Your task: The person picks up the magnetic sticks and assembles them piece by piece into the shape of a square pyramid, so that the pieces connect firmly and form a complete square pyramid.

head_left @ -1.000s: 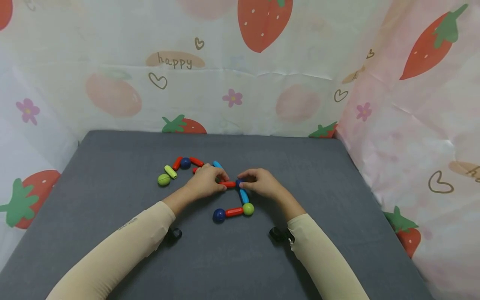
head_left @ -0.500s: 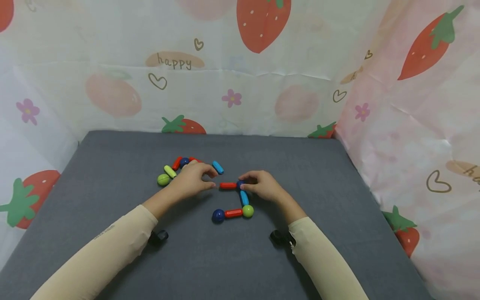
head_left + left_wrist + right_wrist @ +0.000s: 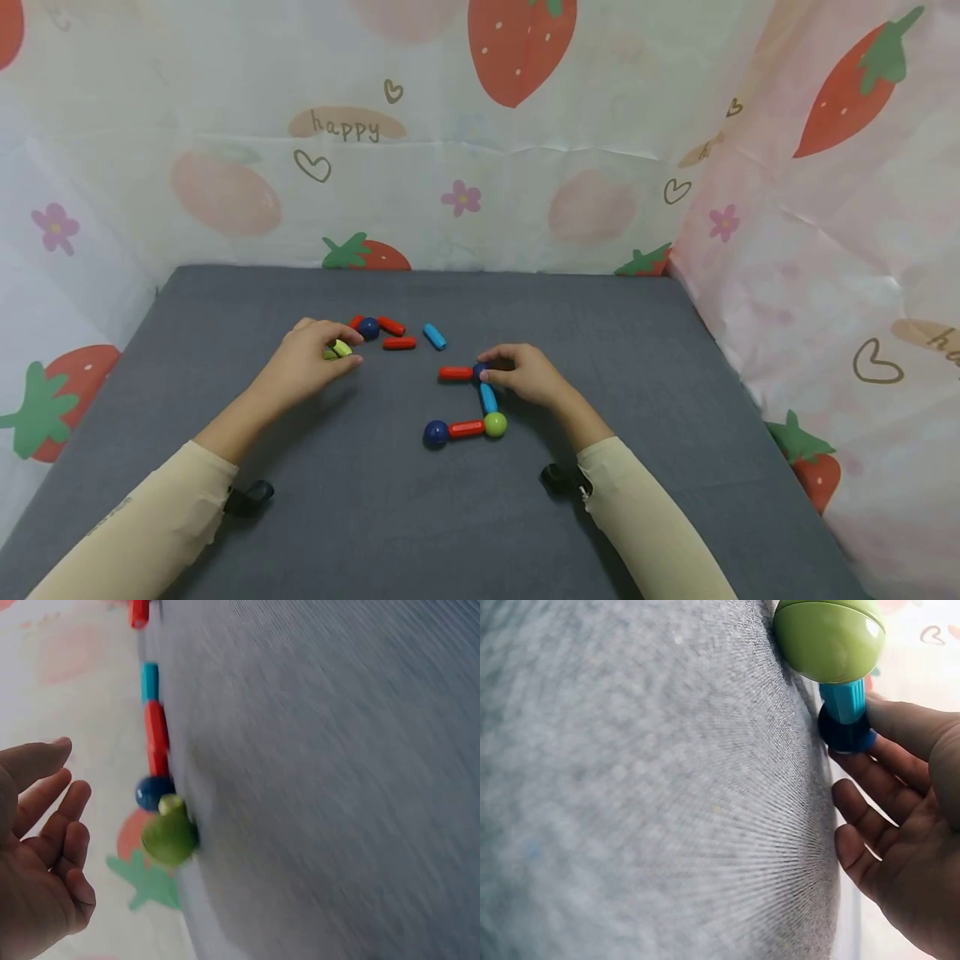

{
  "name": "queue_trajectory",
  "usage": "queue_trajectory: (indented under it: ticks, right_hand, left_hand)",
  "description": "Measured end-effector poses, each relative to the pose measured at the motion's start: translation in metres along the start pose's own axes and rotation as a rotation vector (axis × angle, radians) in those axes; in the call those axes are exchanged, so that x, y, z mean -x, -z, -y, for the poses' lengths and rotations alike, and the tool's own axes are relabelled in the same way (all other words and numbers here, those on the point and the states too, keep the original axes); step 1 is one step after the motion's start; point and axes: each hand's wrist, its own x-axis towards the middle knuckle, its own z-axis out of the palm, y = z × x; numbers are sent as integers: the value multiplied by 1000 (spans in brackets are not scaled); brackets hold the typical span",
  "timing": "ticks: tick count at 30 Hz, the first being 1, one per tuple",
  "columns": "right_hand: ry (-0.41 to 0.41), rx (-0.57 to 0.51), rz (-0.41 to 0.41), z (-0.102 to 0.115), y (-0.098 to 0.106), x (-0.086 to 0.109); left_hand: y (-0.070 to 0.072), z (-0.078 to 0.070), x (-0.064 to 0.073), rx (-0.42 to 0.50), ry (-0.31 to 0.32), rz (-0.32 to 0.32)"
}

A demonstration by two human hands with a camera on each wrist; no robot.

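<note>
Near the loose, empty left hand (image 3: 296,364), a green ball (image 3: 169,840); right hand (image 3: 528,372) pinches blue ball (image 3: 844,736)

Before you, one bent chain (image 3: 488,398), flat: dark-blue ball (image 3: 846,736) pinched by you, red rod (image 3: 455,374), light-blue rod (image 3: 489,402), green ball (image 3: 495,425), second red rod (image 3: 467,428), second dark-blue ball (image 3: 436,433). Left, part-hidden: lime rod (image 3: 342,348), lime ball (image 3: 170,841).
</note>
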Motion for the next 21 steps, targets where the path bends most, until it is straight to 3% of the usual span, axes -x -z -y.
queue_trajectory:
  ticks: [6, 12, 21]
  right_hand:
    - [-9, -5, -1, -1, -1, -1]
    - [10, -6, 4, -2, -1, -1]
    - [-4, -17, 3, -3, -1, -2]
  left_hand:
    - [12, 23, 8, 24, 60, -14]
    - [12, 44, 9, 5, 123, 22]
    - [9, 57, 6, 37, 156, 108]
